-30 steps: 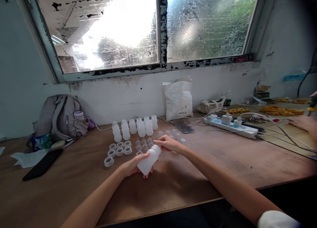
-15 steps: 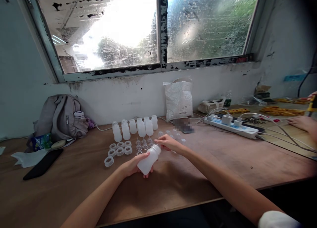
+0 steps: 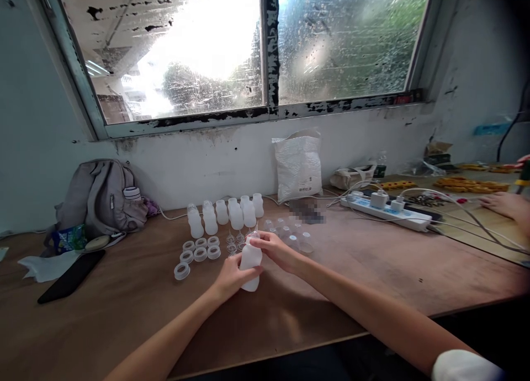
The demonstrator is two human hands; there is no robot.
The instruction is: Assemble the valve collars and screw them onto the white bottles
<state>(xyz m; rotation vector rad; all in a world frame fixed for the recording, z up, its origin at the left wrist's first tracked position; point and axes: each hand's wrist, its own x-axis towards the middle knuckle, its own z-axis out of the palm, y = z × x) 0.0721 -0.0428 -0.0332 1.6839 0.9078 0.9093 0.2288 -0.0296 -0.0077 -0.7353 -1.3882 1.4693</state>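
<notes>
My left hand (image 3: 234, 276) is closed round the body of a white baby bottle (image 3: 250, 259), which stands nearly upright just over the tabletop. A clear teat (image 3: 255, 228) points up from the bottle's top. My right hand (image 3: 271, 247) pinches the screw ring at the bottle's neck, partly covering it. Left of the bottle lie several loose screw rings (image 3: 200, 253) and several clear teats (image 3: 231, 248). Clear domed caps (image 3: 293, 241) sit beyond my right hand. Behind, white bottles (image 3: 236, 215) stand in rows, two with clear tops.
A grey backpack (image 3: 99, 199) and a black phone-like slab (image 3: 71, 277) are at the left. A white plastic bag (image 3: 298, 165) leans on the wall. To the right lies a power strip (image 3: 387, 212) with cables, and another person's hand (image 3: 503, 204) is near yellow parts (image 3: 470, 185).
The bottle has gone from tilted to nearly upright. A teat now shows at its top, and my right hand has shifted slightly left and closed at its neck.
</notes>
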